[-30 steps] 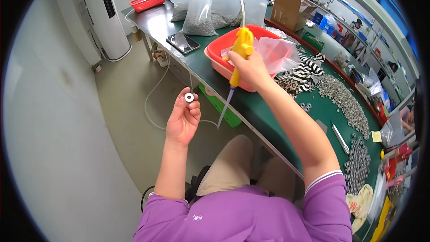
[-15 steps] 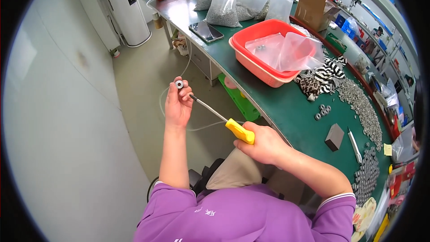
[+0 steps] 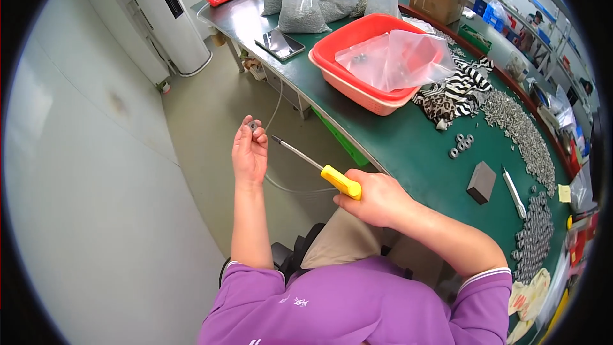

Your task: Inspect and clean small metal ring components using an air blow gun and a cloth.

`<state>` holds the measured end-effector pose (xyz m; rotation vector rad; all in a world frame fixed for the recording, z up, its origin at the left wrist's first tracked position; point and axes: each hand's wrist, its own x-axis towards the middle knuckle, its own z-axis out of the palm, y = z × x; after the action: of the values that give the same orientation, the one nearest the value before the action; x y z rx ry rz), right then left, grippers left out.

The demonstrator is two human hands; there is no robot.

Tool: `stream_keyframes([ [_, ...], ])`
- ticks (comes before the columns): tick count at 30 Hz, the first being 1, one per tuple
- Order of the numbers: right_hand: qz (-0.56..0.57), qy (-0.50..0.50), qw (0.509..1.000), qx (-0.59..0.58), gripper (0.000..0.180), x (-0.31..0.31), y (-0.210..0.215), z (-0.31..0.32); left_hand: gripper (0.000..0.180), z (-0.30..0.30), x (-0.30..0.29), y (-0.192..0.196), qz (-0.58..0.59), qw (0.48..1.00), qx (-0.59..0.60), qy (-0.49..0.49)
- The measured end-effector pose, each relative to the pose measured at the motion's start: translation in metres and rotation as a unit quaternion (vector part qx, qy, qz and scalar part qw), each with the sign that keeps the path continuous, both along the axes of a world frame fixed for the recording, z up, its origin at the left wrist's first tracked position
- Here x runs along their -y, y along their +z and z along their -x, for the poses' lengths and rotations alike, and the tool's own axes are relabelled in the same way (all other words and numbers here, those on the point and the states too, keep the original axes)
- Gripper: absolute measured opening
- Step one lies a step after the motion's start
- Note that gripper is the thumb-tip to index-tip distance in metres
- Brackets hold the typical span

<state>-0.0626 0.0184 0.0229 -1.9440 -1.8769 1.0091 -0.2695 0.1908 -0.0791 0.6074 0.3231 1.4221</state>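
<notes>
Since half a second ago little has shifted: both hands stay out over the floor, off the table's near edge, and the yellow-handled screwdriver (image 3: 317, 166) keeps its slant, tip up and to the left. A full second ago the right hand was up at the red tub; now it sits low, close to the lap.

Left hand (image 3: 249, 153) is raised, fingers curled together, pinching a small grey ring-shaped part (image 3: 253, 126) between thumb and fingertips at the very top of the hand. Right hand (image 3: 377, 198) is closed in a fist around the screwdriver's yellow grip; the bare metal shaft runs from it toward the left hand, and its tip ends just beside the left fingers, slightly below the ring. Whether the tip touches the hand cannot be told.

Beyond the right hand lies the green table (image 3: 408, 153). Farther up from that hand stands the red tub (image 3: 348, 73) with a clear plastic bag (image 3: 396, 57) in it, and a striped cloth (image 3: 456, 92) lies beside the tub. To the right of the right hand sit a small grey block (image 3: 481, 182), a few loose rings (image 3: 461, 144) and a long heap of small metal parts (image 3: 520, 131). A phone (image 3: 280, 43) lies far above the left hand.
</notes>
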Motion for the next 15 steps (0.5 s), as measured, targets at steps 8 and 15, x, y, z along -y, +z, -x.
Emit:
stream_keyframes([
  [8, 0.010, 0.015, 1.000, 0.007, 0.032, 0.001, 0.000, -0.005, 0.040, -0.012, 0.008, 0.005, -0.172, 0.920, -0.303, 0.179],
  [15, 0.002, 0.001, 1.000, 0.003, 0.032, 0.002, -0.003, -0.007, 0.059, -0.012, 0.012, 0.004, -0.241, 0.814, -0.441, 0.290],
])
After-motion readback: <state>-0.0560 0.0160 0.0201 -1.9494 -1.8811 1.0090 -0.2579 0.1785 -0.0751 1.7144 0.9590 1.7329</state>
